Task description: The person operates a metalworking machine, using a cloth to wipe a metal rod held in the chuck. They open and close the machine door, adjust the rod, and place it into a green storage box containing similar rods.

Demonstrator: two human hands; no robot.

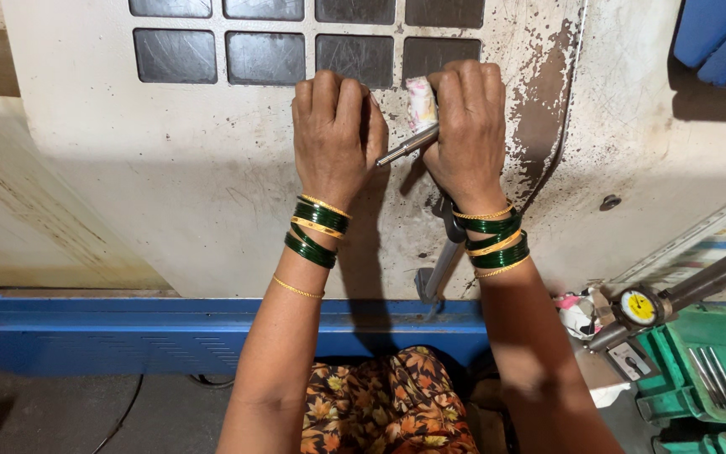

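Right hand [466, 126] is fisting a rod [407, 145] and rag [421, 101]; rod is pointing toward the closed left hand [335, 134], whose grasp is unclear.

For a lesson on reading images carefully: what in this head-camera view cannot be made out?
- Far end of the metal rod: hidden inside the left hand.
- What the right hand grips besides the rod: a pale wrapped piece, mostly covered by fingers.
- Top row of dark panel squares: cut off by the top edge.
- Dial gauge markings: too small.
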